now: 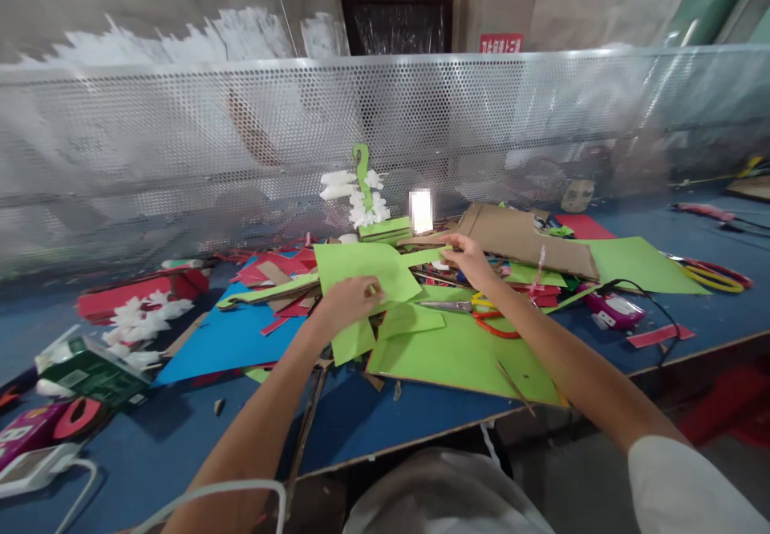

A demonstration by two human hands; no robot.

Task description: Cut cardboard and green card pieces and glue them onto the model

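A cut piece of light green paper (366,265) is held up over the cluttered table. My left hand (349,303) is closed at its near side, fingers curled and thumb pressed in. My right hand (472,261) pinches the end of a narrow green paper strip (424,257) at the sheet's right edge; whether strip and sheet are joined I cannot tell. Below my hands lie a larger green sheet (463,358) and a smaller green piece (412,320). Scissors (490,307) with yellow and orange handles rest beside my right forearm.
Behind stands a perforated metal panel (270,133). A green hook-shaped piece with white flowers (368,201) stands at the back. Blue paper (241,337), red scraps and a green box (93,370) lie left. Cardboard (523,237), a purple device (613,307) and more scissors (713,273) lie right.
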